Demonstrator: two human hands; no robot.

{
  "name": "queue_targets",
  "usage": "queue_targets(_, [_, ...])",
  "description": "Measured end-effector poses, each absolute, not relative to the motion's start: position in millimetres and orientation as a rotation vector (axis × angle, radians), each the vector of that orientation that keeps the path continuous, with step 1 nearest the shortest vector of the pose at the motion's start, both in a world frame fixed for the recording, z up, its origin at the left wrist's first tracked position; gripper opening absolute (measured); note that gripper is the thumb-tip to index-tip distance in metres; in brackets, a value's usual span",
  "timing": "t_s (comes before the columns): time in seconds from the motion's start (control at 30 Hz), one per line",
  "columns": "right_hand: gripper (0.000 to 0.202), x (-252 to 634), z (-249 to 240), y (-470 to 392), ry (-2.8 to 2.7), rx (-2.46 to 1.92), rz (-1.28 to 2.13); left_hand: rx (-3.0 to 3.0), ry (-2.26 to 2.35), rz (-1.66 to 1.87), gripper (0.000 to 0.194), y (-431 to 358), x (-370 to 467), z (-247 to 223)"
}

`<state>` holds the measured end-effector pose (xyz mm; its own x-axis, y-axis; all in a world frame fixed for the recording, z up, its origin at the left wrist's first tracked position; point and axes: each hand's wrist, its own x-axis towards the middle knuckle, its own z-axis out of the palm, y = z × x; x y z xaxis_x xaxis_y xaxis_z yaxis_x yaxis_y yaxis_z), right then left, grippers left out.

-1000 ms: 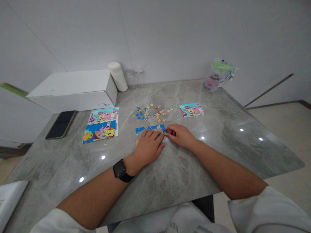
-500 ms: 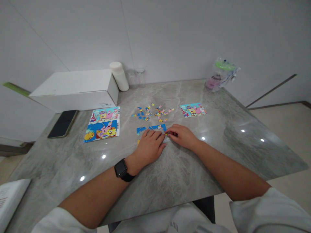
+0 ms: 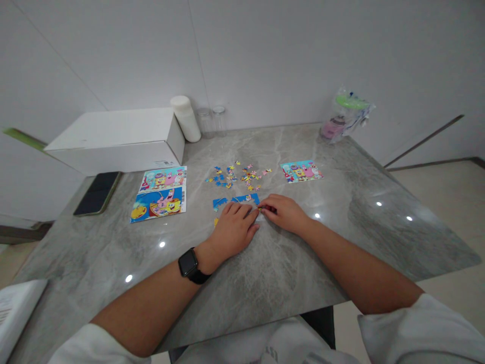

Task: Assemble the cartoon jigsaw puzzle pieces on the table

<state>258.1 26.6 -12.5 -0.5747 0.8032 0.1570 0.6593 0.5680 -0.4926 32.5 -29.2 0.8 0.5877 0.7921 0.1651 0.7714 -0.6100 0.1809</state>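
A partly joined jigsaw puzzle (image 3: 242, 198), mostly blue, lies on the grey marble table in front of me. My left hand (image 3: 235, 227) rests flat over its lower part, fingers stretched out, and hides much of it. At the puzzle's right edge my right hand (image 3: 282, 211) pinches a small puzzle piece (image 3: 260, 209), its fingertips close to those of the left hand. Loose puzzle pieces (image 3: 219, 178) in blue, yellow and pink lie scattered just beyond. The picture card (image 3: 302, 172) lies to the right, and a larger two-picture sheet (image 3: 161, 194) to the left.
On the left are a phone (image 3: 98, 193) and a white box (image 3: 117, 139). A white bottle (image 3: 185, 119) and two clear glasses (image 3: 219, 121) stand by the wall. A plastic-wrapped cup (image 3: 341, 119) is at the back right, and papers (image 3: 18, 308) lie at the near left.
My right fingers have shifted very slightly around the small piece at the puzzle's right edge. My left hand stays in place.
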Motion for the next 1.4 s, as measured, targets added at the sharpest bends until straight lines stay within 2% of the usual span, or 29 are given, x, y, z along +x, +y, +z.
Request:
queue_targets(0.37, [0.01,258.5,-12.6,25.6,-2.461,-1.179,0.517,2.733,1.348,0.359,0.044,-29.9,32.7,0.0])
queue_targets(1.4, [0.023,263.1,-15.4,25.8,-2.427,-1.126,0.587,2.672,1.326,0.449,0.047,-30.3,33.1,-3.0])
